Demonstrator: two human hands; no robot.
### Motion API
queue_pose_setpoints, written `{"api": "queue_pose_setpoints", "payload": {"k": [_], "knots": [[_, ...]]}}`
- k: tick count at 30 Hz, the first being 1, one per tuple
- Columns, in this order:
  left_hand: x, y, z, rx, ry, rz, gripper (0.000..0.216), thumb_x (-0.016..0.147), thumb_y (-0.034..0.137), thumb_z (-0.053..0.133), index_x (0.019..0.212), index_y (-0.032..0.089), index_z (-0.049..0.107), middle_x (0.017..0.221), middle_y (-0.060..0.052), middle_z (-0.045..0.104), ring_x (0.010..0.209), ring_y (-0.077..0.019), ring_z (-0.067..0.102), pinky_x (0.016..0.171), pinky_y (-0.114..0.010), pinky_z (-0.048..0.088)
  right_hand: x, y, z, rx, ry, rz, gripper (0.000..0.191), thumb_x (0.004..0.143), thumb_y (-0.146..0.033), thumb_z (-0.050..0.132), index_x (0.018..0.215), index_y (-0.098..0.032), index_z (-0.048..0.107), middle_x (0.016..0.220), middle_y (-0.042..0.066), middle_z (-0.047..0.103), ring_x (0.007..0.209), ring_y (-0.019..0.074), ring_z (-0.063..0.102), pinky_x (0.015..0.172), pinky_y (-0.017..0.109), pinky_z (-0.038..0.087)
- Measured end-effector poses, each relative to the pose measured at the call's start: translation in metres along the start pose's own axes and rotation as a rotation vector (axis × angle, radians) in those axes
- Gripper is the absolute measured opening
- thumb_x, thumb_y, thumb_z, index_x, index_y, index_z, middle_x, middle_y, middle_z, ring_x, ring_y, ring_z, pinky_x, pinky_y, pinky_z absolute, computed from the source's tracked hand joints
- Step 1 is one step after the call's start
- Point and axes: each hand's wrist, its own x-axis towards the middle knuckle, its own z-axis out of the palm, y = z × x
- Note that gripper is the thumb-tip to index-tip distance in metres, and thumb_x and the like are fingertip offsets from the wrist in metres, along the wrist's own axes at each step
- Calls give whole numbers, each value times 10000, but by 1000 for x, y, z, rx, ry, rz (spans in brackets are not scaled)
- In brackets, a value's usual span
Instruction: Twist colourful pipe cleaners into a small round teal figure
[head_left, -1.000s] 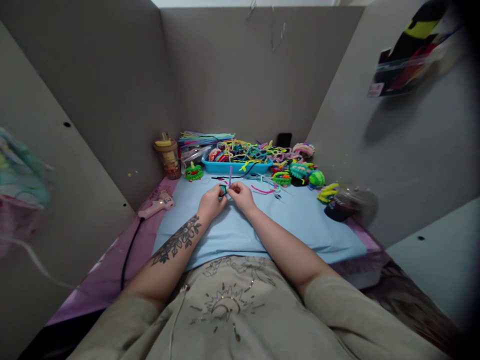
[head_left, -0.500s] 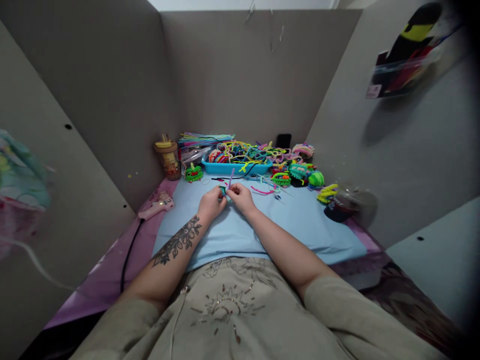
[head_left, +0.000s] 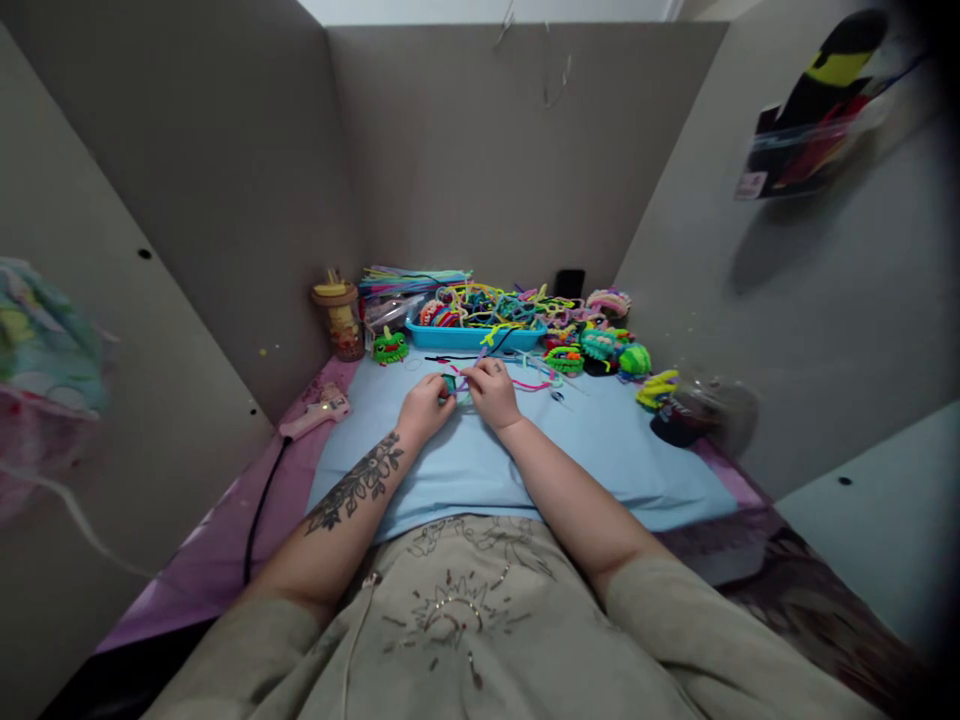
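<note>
My left hand and my right hand meet over a light blue cloth on the table. Between them sits a small teal pipe-cleaner piece, pinched by the left fingers. My right hand's fingers are curled on a purple pipe cleaner that bends into that piece. Both hands are closed. A tattoo runs along my left forearm.
A blue tray heaped with coloured pipe cleaners stands at the back. Finished fuzzy figures lie to its right, a green one to its left. A lidded cup and a pink glue gun with black cord sit left. Grey partition walls enclose three sides.
The purple pipe cleaner stood upright before; now it is bent down and my right hand has shifted forward over it. My left hand has hardly moved.
</note>
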Motion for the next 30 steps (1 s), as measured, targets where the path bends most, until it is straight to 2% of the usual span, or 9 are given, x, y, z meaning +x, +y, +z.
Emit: {"api": "queue_pose_setpoints", "payload": {"k": [4, 11, 14, 20, 24, 27, 30], "knots": [[2, -5, 0, -75, 59, -39, 135, 710, 181, 551, 639, 193, 437, 669, 4, 458, 659, -137, 448, 616, -251, 360, 0, -1, 0, 2, 59, -22, 226, 854, -180, 491, 929, -209, 702, 833, 77, 533, 824, 198, 475, 784, 346, 436], [2, -8, -2, -116, 113, -40, 152, 722, 203, 573, 647, 190, 442, 685, 7, 455, 662, -131, 449, 609, -243, 367, -4, -6, 3, 273, 37, -55, 232, 864, -169, 471, 974, -226, 667, 913, 62, 627, 892, 165, 575, 807, 306, 480], [1, -7, -2, -105, 109, -16, 140, 726, 187, 568, 652, 191, 449, 701, 1, 467, 679, -135, 460, 624, -245, 382, -4, -6, 5, 331, 34, 15, 219, 839, -159, 483, 922, -225, 675, 895, 50, 666, 880, 166, 603, 813, 311, 485], [-1, -6, -1, -73, 83, 34, 93, 736, 154, 551, 680, 190, 486, 820, -32, 534, 786, -149, 525, 711, -261, 432, -2, -2, 7, 427, -14, 292, 207, 759, -155, 499, 817, -207, 691, 826, 33, 694, 785, 168, 628, 746, 297, 491], [-2, -9, 3, -65, 75, 77, 68, 757, 167, 556, 714, 193, 510, 966, -59, 566, 924, -168, 550, 788, -279, 450, -3, -2, 10, 524, -146, 434, 237, 740, -167, 461, 853, -193, 667, 757, 7, 674, 552, 128, 583, 591, 257, 478], [-3, -10, 3, -62, 58, 100, 64, 772, 180, 560, 727, 195, 517, 1014, -62, 568, 957, -170, 551, 809, -282, 454, -4, -5, 9, 539, -222, 432, 270, 737, -153, 414, 876, -197, 640, 709, -14, 644, 516, 121, 562, 554, 242, 455], [-3, -10, 3, -52, 56, 90, 65, 773, 197, 571, 732, 196, 520, 996, -60, 570, 939, -170, 555, 799, -281, 458, -3, -7, 7, 465, -185, 337, 264, 726, -143, 413, 855, -202, 636, 779, 0, 652, 701, 149, 595, 694, 266, 462]]}}
